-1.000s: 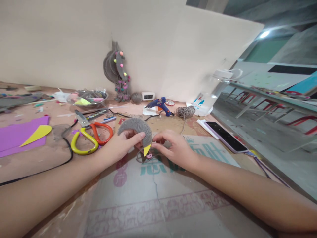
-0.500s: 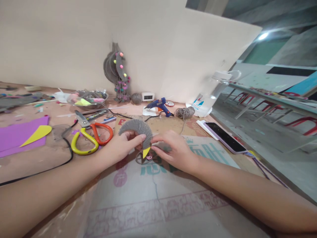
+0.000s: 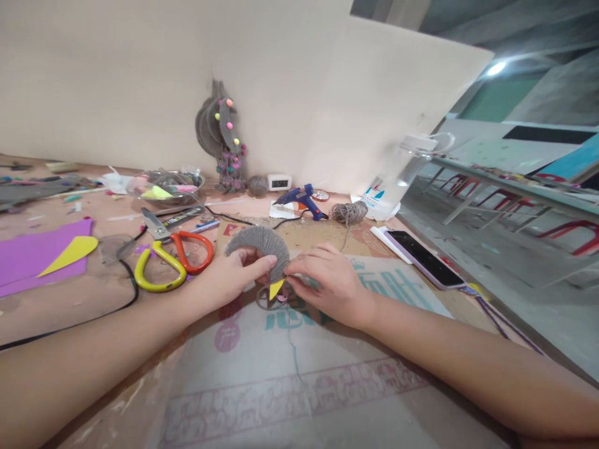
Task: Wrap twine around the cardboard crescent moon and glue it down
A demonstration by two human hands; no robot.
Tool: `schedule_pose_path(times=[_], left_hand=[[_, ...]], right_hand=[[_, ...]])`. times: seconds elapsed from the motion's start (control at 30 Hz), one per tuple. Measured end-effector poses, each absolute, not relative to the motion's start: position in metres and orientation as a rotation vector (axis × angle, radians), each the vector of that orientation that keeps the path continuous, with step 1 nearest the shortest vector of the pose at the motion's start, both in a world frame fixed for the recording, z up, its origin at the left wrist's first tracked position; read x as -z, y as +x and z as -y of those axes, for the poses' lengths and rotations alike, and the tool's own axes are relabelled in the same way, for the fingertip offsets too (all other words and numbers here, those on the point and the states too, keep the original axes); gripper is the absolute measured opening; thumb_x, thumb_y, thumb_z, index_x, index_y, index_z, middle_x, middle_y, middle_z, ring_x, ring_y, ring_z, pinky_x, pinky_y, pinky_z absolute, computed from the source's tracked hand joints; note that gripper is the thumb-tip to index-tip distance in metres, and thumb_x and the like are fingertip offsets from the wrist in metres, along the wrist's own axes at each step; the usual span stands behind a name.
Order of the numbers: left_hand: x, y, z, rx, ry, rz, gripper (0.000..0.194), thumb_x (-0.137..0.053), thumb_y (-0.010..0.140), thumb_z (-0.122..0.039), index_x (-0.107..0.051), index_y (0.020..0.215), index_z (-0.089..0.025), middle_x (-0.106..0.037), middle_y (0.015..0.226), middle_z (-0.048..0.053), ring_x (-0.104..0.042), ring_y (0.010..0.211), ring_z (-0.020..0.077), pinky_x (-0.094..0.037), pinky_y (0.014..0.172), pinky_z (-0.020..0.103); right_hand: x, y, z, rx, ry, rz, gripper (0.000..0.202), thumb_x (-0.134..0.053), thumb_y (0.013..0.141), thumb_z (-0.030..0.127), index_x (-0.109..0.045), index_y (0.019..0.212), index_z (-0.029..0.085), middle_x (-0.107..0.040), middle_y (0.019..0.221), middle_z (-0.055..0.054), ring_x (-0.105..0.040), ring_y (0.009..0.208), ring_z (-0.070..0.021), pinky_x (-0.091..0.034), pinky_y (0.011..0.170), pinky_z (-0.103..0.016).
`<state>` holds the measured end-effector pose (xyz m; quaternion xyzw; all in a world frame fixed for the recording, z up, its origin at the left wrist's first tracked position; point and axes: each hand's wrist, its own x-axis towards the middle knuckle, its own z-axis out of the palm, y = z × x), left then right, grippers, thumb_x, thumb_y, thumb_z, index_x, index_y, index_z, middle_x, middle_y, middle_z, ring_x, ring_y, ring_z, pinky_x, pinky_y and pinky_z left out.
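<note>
My left hand [image 3: 246, 268] is closed on a crescent [image 3: 262, 240] wound with grey yarn, thumb across its front and fingers behind. The crescent's lower end is a bare yellow tip [image 3: 276, 289]. Right beside that tip, my right hand [image 3: 327, 280] pinches at the edge of the winding. A strand of grey yarn [image 3: 347, 237] runs from a loose coil [image 3: 349, 212] down behind my right hand; its course between the fingers is mostly hidden. Under the crescent, a small loop with a pink bit [image 3: 282, 298] lies on the printed sheet [image 3: 234, 386].
Scissors [image 3: 173, 262] with yellow and orange handles lie left, near purple sheets [image 3: 42, 262] and a yellow cutout [image 3: 70, 254]. Behind are a bowl [image 3: 168, 193], a blue glue gun [image 3: 304, 199] and a clock [image 3: 279, 182]. A phone [image 3: 425, 259] and a bottle [image 3: 397, 178] are at right.
My right fingers have shifted slightly and curled in closer at the crescent's edge near the yellow tip. The left hand and crescent have barely moved.
</note>
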<state>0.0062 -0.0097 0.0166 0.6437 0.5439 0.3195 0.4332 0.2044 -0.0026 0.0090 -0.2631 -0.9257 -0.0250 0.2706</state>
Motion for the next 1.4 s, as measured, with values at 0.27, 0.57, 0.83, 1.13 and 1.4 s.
schedule_pose_path(times=[0.27, 0.57, 0.83, 1.13, 1.4], left_hand=[[-0.017, 0.007, 0.011, -0.784, 1.619, -1.338, 0.033, -0.051, 0.075, -0.047, -0.059, 0.056, -0.020, -0.050, 0.044, -0.003, -0.043, 0.040, 0.0117, -0.032, 0.043, 0.023], [-0.014, 0.007, 0.006, -0.959, 1.408, -1.249, 0.030, -0.055, 0.074, -0.046, -0.058, 0.061, -0.019, -0.063, 0.063, 0.000, -0.057, 0.058, 0.0138, -0.043, 0.057, 0.023], [-0.014, 0.008, 0.006, -0.951, 1.386, -1.197, 0.031, -0.055, 0.073, -0.048, -0.061, 0.062, -0.019, -0.065, 0.064, 0.001, -0.059, 0.060, 0.0145, -0.045, 0.057, 0.023], [-0.015, 0.008, 0.006, -0.896, 1.430, -1.213, 0.032, -0.057, 0.072, -0.047, -0.058, 0.056, -0.019, -0.063, 0.061, 0.000, -0.055, 0.054, 0.0124, -0.041, 0.051, 0.021], [-0.009, 0.009, 0.003, -1.030, 1.200, -1.123, 0.026, -0.061, 0.071, -0.042, -0.057, 0.060, -0.019, -0.059, 0.056, -0.002, -0.054, 0.051, 0.0110, -0.047, 0.058, 0.025]], right_hand=[[-0.005, 0.206, 0.000, 0.064, -0.713, 2.454, 0.013, -0.045, 0.087, 0.019, -0.058, 0.091, 0.020, -0.067, 0.081, -0.002, -0.059, 0.076, -0.0138, -0.037, 0.074, -0.030], [-0.011, 0.208, 0.005, -0.215, -0.998, 2.215, 0.012, -0.047, 0.087, 0.026, -0.056, 0.091, 0.019, -0.064, 0.082, -0.004, -0.058, 0.077, -0.0158, -0.043, 0.072, -0.030], [-0.011, 0.204, 0.001, -0.391, -0.929, 2.312, 0.015, -0.050, 0.087, 0.027, -0.062, 0.085, 0.019, -0.063, 0.079, -0.002, -0.056, 0.079, -0.0141, -0.042, 0.076, -0.028], [-0.012, 0.202, 0.002, -0.388, -0.930, 2.306, 0.016, -0.050, 0.087, 0.028, -0.062, 0.082, 0.019, -0.064, 0.078, -0.003, -0.057, 0.078, -0.0145, -0.043, 0.075, -0.028], [-0.008, 0.209, -0.006, -0.367, -1.069, 2.183, 0.015, -0.047, 0.086, 0.019, -0.061, 0.092, 0.020, -0.066, 0.090, -0.004, -0.060, 0.086, -0.0161, -0.046, 0.077, -0.030]])
